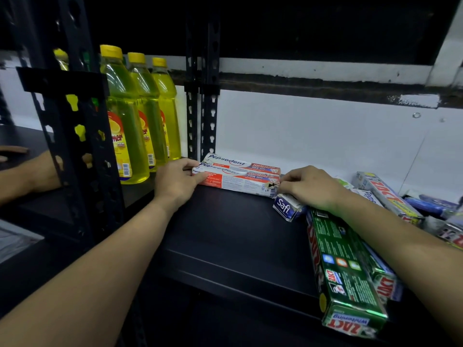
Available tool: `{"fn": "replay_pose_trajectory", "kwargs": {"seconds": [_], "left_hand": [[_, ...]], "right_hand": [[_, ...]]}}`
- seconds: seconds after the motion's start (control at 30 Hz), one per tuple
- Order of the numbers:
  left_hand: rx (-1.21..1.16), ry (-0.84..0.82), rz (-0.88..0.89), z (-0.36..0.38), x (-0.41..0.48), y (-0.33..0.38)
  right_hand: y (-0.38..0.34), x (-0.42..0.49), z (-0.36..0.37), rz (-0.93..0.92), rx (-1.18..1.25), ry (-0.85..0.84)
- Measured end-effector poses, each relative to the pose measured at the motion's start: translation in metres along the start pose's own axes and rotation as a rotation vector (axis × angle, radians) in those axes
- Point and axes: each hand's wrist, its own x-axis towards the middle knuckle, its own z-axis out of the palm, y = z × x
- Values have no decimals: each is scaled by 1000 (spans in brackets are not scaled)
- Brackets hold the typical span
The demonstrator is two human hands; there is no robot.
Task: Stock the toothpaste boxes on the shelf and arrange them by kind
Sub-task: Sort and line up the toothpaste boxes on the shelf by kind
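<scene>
Here, left hand and right hand clasp opposite ends of the front Pepsodent box, fingers curled.

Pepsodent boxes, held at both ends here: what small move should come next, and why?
Probably slide the front Pepsodent box rightward until its ends match the rear Pepsodent box. The left hand and right hand grip its opposite ends, and its left end juts past the rear one's.

Forearms extended forward; left grip, right grip pinch opposite ends of toothpaste box.
</scene>
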Motion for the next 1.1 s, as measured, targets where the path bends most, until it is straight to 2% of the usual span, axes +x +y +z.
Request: {"fn": "replay_pose_trajectory", "kwargs": {"seconds": [0.8, 1.1], "left_hand": [[-29, -108, -32, 4, 6, -7], [-30, -16, -47, 3, 5, -5]], "right_hand": [[0, -1, 0, 2, 25, -36], [-2, -2, -1, 8, 33, -58]]}}
